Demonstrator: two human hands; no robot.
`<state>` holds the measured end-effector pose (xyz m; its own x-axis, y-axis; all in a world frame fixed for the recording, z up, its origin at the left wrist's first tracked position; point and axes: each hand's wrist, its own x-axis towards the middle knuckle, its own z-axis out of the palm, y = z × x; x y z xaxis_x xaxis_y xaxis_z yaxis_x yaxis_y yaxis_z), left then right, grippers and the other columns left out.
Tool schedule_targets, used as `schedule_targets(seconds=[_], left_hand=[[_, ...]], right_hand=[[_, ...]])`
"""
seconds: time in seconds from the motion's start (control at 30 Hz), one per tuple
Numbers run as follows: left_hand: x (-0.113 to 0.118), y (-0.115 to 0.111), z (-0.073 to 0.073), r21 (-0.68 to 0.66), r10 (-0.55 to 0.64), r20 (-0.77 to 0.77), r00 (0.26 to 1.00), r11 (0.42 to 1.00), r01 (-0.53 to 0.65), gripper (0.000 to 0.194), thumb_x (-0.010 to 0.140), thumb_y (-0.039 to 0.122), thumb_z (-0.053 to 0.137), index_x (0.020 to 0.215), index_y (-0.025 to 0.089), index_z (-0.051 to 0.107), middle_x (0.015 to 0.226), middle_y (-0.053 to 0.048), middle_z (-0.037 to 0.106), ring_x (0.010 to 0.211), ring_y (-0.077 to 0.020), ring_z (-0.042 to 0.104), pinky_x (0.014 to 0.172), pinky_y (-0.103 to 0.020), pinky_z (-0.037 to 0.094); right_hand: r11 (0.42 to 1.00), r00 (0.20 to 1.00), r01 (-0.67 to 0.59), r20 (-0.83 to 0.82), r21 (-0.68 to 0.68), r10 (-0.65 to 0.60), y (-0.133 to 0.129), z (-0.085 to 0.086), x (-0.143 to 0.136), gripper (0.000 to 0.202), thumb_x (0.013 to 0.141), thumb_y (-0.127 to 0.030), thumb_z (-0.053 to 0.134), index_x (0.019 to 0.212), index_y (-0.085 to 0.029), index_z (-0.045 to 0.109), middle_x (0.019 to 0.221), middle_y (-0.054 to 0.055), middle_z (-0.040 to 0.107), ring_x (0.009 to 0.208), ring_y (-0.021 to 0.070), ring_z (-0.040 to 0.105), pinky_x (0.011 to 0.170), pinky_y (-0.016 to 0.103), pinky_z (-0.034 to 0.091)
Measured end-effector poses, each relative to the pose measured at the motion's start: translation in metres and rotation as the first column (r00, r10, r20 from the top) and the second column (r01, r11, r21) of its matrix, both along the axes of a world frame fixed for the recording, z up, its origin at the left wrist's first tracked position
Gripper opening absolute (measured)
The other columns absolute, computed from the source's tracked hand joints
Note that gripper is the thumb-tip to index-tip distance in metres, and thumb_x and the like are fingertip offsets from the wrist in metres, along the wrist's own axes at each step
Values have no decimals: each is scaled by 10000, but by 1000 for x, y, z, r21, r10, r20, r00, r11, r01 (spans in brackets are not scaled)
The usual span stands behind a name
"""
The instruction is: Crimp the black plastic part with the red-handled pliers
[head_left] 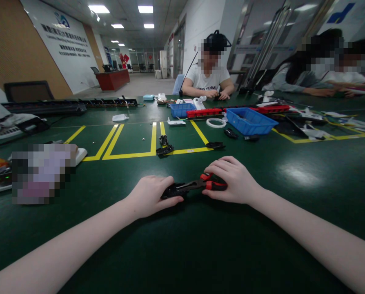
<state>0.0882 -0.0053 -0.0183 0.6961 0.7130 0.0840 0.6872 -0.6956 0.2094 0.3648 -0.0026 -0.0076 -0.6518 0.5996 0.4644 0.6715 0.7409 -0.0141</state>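
Observation:
My left hand [153,195] is closed around a small black part [175,190], pinched between thumb and fingers just above the green table [115,241]. My right hand [231,179] grips pliers with red and black handles [214,185]. The dark jaws of the pliers point left and meet the black part; whether they are clamped on it is too small to tell. Beyond my hands, several black pieces [164,150] lie by the yellow tape lines, with a flat black piece [215,145] farther right.
Blue bins [251,122] stand ahead, with a white tape ring [216,123] and red strips [203,112] near them. A blurred pouch [44,171] lies at left. A person [211,75] works across the table; others sit at the far right.

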Motion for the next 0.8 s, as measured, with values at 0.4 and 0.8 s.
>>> schedule_targets(seconds=[0.4,0.8], left_hand=[[0,-1,0,-20,-4,13,1000,1000,4,410,922,599,399,903,206,515,783,-14,638,662,-180,580,584,-273,356],[-1,0,-1,-21,7,0,1000,1000,-7,416,912,609,412,892,207,519,779,-12,639,665,-181,590,593,-276,375]], right_hand=[[999,1000,0,9,-50,1,-4,4,-6,370,786,-529,610,910,-180,615,836,73,674,764,210,616,772,382,433],[995,999,14,-37,-103,-17,-2,-2,-5,384,777,-537,621,938,-189,632,889,75,688,822,222,630,798,395,435]])
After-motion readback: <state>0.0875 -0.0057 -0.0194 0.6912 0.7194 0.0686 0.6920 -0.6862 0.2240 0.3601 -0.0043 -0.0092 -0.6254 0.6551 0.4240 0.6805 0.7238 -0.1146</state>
